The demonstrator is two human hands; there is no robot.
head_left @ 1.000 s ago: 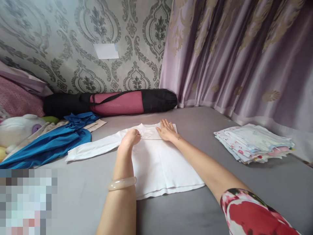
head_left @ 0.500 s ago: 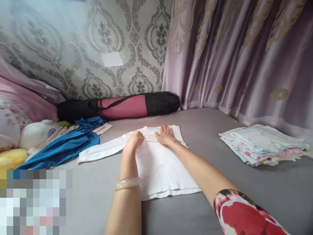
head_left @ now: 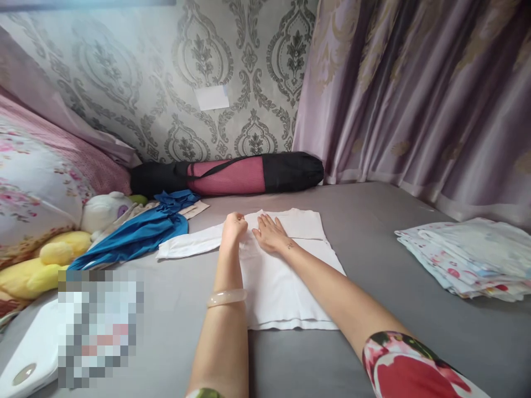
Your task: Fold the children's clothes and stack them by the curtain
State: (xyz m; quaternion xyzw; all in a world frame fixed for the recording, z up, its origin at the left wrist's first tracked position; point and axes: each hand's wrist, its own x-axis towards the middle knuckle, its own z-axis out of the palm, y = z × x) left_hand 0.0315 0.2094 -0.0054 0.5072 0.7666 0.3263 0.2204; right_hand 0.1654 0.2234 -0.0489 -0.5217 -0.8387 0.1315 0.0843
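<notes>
A white long-sleeved shirt (head_left: 294,282) lies flat on the grey bed sheet, its left sleeve (head_left: 191,244) stretched out to the left. On the right, no sleeve sticks out, and a layer of fabric lies across the upper part. My left hand (head_left: 235,228), with a pale bangle on its wrist, is closed on the shirt at the left shoulder, where the sleeve begins. Just beside it, my right hand (head_left: 271,233) rests palm down on the upper chest, fingers spread.
Folded patterned cloths (head_left: 468,257) are stacked at the right. A blue garment (head_left: 141,229), a yellow plush toy (head_left: 53,257) and a white plush toy (head_left: 103,210) lie at the left. A black-and-pink long bag (head_left: 232,176) lies along the wall. A white object (head_left: 41,342) is partly pixelated.
My right hand has slid left over the shirt, closer to my left hand. My left hand stays at the shoulder, its fingers closed. The camera view has turned slightly left.
</notes>
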